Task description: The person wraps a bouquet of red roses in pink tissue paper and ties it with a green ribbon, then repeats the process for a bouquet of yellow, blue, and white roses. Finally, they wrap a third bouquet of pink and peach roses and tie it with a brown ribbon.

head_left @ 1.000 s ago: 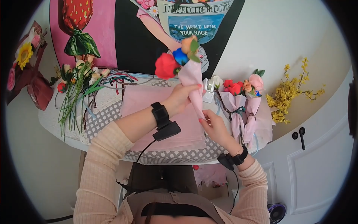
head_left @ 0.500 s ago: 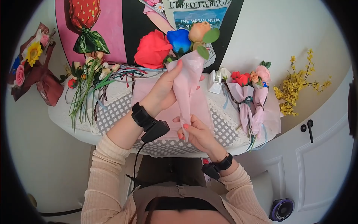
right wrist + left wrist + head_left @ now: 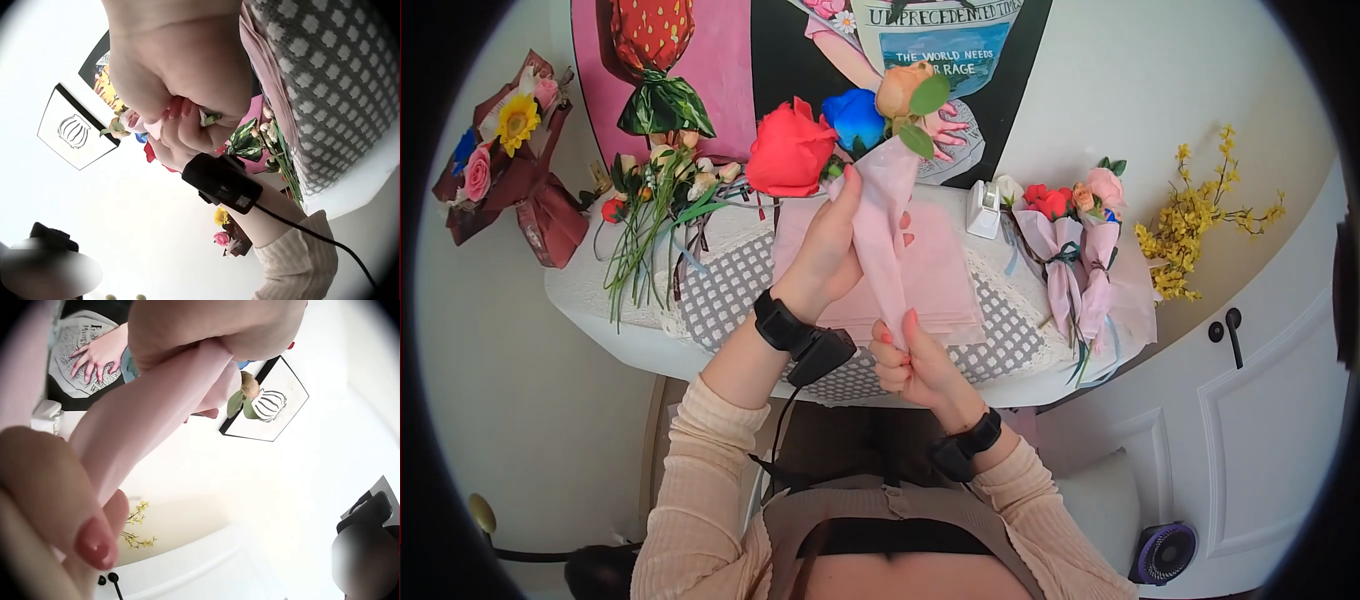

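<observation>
A small bouquet wrapped in pink paper is held up over the table, flowers away from the body. At its top are a red rose, a blue rose and a peach rose with green leaves. My left hand grips the wrap just below the blooms, thumb along the near side. Lower down, my right hand holds the narrow end in curled fingers. The left wrist view shows the paper cone running between both hands; in the right wrist view, the right hand hides most of it.
Pink paper sheets lie stacked on the patterned cloth. To the right are a white tape dispenser, two wrapped bouquets and yellow blossom branches. Loose stems lie left, beside a dark red bouquet.
The bouquet has come nearer the body and tilted, its flowers now further left. My right hand has moved down and left and now wraps the lower tip. The head view has shifted slightly.
</observation>
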A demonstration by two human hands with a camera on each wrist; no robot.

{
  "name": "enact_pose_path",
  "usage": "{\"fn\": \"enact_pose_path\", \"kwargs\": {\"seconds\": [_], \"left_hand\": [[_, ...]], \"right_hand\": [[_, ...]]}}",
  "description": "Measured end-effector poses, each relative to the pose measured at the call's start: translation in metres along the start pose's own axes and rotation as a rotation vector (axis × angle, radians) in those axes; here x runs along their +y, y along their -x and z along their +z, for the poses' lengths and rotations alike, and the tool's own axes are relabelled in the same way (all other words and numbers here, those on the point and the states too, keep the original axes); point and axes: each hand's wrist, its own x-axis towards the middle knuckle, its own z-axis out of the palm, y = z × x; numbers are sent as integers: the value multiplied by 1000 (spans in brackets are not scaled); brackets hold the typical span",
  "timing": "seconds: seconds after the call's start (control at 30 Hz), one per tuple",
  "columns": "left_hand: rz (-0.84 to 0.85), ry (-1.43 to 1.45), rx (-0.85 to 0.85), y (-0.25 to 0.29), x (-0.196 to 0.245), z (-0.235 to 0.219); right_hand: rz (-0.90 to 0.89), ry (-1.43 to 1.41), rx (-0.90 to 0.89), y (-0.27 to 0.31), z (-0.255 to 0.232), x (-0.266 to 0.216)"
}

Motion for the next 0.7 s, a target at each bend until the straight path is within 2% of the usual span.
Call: {"fn": "enact_pose_path", "kwargs": {"seconds": [0.23,0.3,0.33,0.4,0.43,0.53,0.6,0.7], "left_hand": [[-42,47,-9,9,-5,-12],[-31,-12,115,11,-6,-8],[-33,-12,115,10,-7,-11],[2,133,-13,6,-11,-22],[4,133,-9,5,-13,-25],[-44,251,8,-2,-20,-35],[-150,367,-55,-6,-23,-41],[-147,279,11,-9,-30,-45]], "right_hand": [[64,-241,-81,1,-6,14],[43,-103,5,1,-2,16],[42,-104,6,1,0,18],[-4,96,118,1,5,20],[0,95,117,2,5,21],[26,4,97,1,3,23],[25,-135,72,0,-4,25],[19,-161,80,0,-10,28]]}}
